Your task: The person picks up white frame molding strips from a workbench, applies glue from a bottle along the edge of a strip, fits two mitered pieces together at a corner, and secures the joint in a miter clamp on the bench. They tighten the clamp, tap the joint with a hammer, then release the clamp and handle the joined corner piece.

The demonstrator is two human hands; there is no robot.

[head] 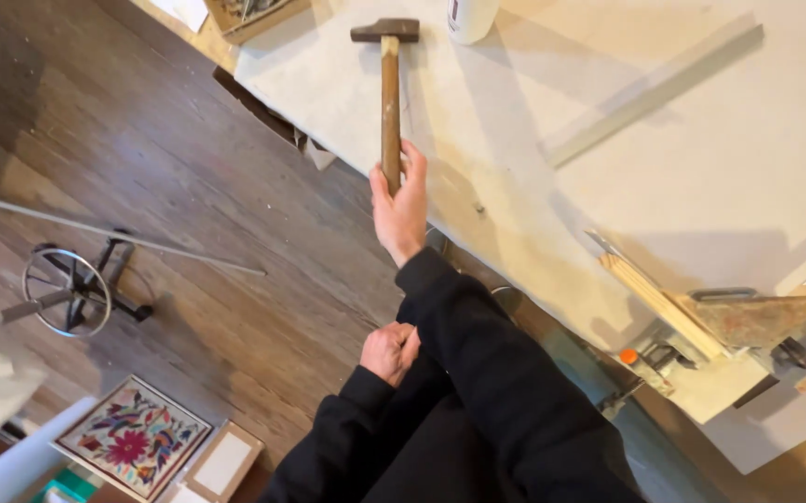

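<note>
Head view shows the pale worktop [720, 158] with a metal strip and clamped wood near its near edge, the hammer [390, 88] over its left edge gripped at the handle's end by the right hand [401, 210], fingers wrapped, striking not begun, while the left hand [387, 352] rests fisted, empty.

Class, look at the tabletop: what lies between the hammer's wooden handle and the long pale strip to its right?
In the head view, only bare pale table lies between the hammer and the pale strip; nothing rests there.

Right hand [401, 207] grips hammer [389, 88] handle over table [701, 168].
</note>
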